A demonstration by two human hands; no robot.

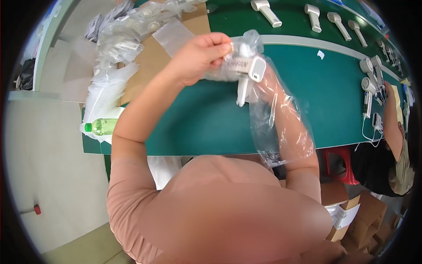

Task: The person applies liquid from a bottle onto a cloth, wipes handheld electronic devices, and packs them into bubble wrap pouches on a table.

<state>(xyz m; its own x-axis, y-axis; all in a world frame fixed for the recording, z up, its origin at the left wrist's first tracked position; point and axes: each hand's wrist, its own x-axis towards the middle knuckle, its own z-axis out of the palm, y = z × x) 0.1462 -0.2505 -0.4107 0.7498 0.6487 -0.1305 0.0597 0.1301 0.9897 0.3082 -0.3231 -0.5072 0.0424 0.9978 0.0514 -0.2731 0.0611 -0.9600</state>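
Note:
My left hand (200,57) is raised over the green table, thumb and fingers pinching the edge of a clear plastic bag (266,132). Just right of it, a white handheld fan (241,67) with dark lettering shows through the film, its handle pointing down. My right hand (269,83) grips the fan from the right side; its fingers are partly hidden behind the fan and the plastic. The long end of the bag hangs over my right forearm.
Clear-bagged items (121,46) and a cardboard sheet (151,61) lie at the left, with a green-capped bottle (103,126) nearer. White fans (313,18) line the far green strip. At the right, a co-worker's arm (391,119) is beside corded fans (368,94).

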